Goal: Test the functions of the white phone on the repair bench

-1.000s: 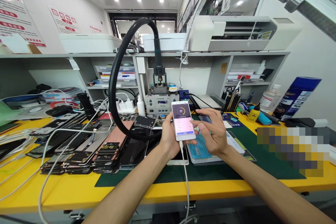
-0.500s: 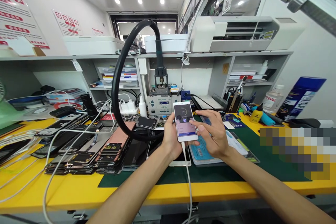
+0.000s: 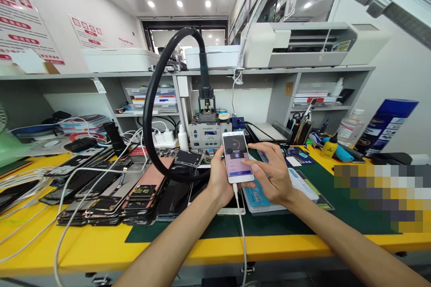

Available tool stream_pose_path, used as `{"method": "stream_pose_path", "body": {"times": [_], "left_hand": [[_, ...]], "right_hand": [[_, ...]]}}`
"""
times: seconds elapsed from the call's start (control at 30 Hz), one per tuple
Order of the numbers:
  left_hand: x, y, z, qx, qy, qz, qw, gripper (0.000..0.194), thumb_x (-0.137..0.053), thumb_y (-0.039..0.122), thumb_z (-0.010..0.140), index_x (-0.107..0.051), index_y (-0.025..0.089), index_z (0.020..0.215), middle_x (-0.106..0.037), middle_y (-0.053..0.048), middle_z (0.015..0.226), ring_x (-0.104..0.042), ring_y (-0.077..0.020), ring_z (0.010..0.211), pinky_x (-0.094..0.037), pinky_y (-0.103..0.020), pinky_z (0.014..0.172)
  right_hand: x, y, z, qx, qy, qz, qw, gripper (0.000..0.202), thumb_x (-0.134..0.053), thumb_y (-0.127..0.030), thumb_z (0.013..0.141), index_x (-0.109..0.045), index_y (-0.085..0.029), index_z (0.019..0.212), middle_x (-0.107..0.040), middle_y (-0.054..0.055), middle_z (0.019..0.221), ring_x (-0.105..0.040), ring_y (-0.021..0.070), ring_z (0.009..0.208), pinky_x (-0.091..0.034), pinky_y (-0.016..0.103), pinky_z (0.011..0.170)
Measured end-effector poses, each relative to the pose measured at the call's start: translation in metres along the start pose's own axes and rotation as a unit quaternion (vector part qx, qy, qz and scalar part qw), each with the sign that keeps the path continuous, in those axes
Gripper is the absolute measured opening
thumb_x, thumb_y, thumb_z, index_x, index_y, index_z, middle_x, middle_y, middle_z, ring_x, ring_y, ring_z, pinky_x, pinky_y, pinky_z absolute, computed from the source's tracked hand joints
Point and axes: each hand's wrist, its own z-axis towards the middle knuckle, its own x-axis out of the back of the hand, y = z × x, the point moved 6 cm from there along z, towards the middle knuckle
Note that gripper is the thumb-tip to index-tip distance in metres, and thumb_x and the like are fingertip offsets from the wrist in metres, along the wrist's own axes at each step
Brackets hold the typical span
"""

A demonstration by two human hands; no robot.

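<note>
A white smartphone point(image 3: 238, 174) is held upright in my left hand point(image 3: 218, 184), its screen lit and facing me. My left fingers wrap behind it, with fingertips showing past its lower right edge. A white charging cable point(image 3: 240, 224) runs from the phone's bottom end down over the table edge. My right hand point(image 3: 274, 172) is at the phone's right side, fingers apart and holding nothing. One of its fingertips is over the lower right of the screen, seemingly touching it. The screen shows a round dial with a number above a pale panel and a blue bar.
Stacks of phone parts point(image 3: 144, 193) cover the left of the yellow table point(image 3: 188, 255). A black hose point(image 3: 148, 112) arches from a hot air station point(image 3: 210, 134) behind the phone. Blue packs point(image 3: 257, 193) lie under my right hand on a green mat point(image 3: 350, 215). Bottles point(image 3: 350, 128) stand at right.
My right hand has shifted slightly left, and its fingertip is a little lower on the screen. The number in the dial has dropped. The left hand keeps its hold on the phone.
</note>
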Motion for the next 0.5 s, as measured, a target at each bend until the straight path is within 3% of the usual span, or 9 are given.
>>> {"method": "stream_pose_path", "body": {"times": [0.5], "left_hand": [[-0.003, -0.001, 0.000, 0.007, -0.015, -0.005, 1.000, 0.056, -0.043, 0.055, 0.093, -0.066, 0.008, 0.110, -0.071, -0.016, 0.088, -0.069, -0.0264, 0.072, -0.057, -0.036, 0.057]], "right_hand": [[0.002, 0.011, -0.001, -0.060, 0.028, 0.033, 0.997, 0.033, -0.048, -0.018, 0.092, -0.076, -0.023, 0.109, -0.062, 0.011, 0.121, -0.055, 0.0303, 0.113, -0.046, 0.052, 0.093]]}}
